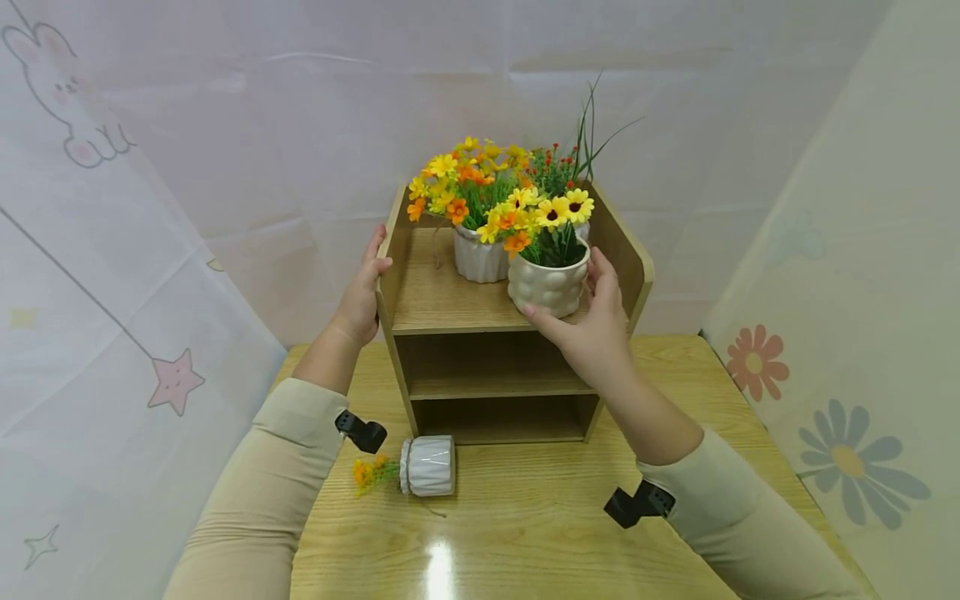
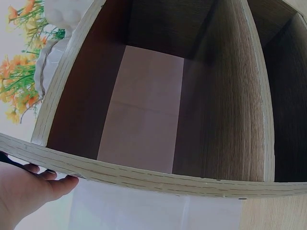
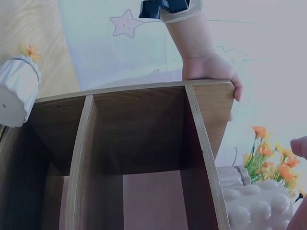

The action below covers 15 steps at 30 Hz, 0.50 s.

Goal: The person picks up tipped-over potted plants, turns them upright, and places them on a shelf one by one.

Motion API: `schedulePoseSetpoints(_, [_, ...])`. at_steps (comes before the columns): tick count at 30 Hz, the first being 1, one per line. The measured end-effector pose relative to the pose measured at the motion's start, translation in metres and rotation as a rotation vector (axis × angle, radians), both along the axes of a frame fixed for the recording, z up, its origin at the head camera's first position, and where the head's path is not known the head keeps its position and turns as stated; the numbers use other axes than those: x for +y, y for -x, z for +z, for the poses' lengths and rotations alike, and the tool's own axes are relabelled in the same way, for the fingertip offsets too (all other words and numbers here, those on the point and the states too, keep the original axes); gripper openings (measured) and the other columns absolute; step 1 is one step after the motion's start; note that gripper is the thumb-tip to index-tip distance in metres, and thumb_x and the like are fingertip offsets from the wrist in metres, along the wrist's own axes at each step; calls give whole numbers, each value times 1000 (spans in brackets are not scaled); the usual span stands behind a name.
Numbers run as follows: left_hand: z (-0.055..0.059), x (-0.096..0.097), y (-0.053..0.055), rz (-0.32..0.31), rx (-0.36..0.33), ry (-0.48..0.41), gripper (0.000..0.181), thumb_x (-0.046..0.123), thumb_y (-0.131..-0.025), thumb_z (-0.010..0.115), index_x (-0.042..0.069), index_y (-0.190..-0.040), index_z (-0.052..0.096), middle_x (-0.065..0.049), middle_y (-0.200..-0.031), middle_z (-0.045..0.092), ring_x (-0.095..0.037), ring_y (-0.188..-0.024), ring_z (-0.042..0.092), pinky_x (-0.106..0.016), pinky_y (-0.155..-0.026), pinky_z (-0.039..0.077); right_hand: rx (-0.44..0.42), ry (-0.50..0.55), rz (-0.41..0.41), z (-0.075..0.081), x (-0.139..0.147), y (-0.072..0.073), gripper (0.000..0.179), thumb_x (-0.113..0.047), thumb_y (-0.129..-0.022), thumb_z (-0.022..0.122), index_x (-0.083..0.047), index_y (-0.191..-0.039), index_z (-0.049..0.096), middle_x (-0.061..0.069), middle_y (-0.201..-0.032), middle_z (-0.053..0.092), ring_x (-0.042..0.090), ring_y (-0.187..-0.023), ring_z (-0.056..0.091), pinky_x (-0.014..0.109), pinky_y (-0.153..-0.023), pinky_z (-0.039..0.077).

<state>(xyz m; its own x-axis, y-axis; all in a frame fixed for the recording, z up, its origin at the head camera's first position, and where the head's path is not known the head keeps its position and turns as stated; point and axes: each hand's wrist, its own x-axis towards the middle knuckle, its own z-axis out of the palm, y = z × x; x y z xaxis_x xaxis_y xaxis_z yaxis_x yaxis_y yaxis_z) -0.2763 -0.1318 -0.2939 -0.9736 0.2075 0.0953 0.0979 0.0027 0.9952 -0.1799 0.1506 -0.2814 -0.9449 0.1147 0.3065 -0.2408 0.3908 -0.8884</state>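
Your left hand (image 1: 362, 298) grasps the left side of the wooden shelf (image 1: 426, 304), with thumb over its edge. From this hand, at five o'clock, a white pot (image 1: 430, 467) lies sideways on the surface (image 1: 540, 525), its flowers (image 1: 369, 473) pointing to nine o'clock. On the top tier stands a ribbed pot (image 1: 477, 257); at its four o'clock is the bumpy cream pot (image 1: 544, 287), upright. Your right hand (image 1: 596, 325), the nearer one, grasps it from four o'clock; whether it is lifted, I cannot tell. I judge the tight space toward ten o'clock matters most.

High head view facing forward-down, wrist views close, shelf (image 1: 487, 383) in all
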Motion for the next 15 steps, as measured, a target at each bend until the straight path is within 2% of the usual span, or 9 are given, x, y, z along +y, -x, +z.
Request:
schedulePoseSetpoints(7, [0, 0, 0, -2, 10, -1, 70, 27, -95, 26, 39, -157, -2, 13, -165, -10, -23, -151, -1, -55, -119, 7, 67, 56, 46, -5, -4, -7, 102, -24, -81, 78, -9, -156, 11, 11, -158, 23, 21, -148, 22, 43, -122, 19])
schedulePoseSetpoints(11, [-1, 1, 1, -2, 10, -5, 70, 26, -94, 26, 39, -157, -2, 12, -165, -9, -23, -151, 0, -55, -119, 7, 62, 70, 63, -7, -6, -11, 99, -23, -82, 77, -9, -156, 12, 10, -160, 23, 21, -148, 22, 42, -122, 19])
schedulePoseSetpoints(15, [-1, 1, 1, -1, 8, -6, 70, 26, -94, 26, 38, -157, -2, 12, -165, -9, -23, -151, 1, -55, -119, 7, 50, 37, 112, -9, -8, -14, 97, -21, -83, 77, -9, -156, 15, 9, -160, 25, 21, -148, 23, 41, -122, 20])
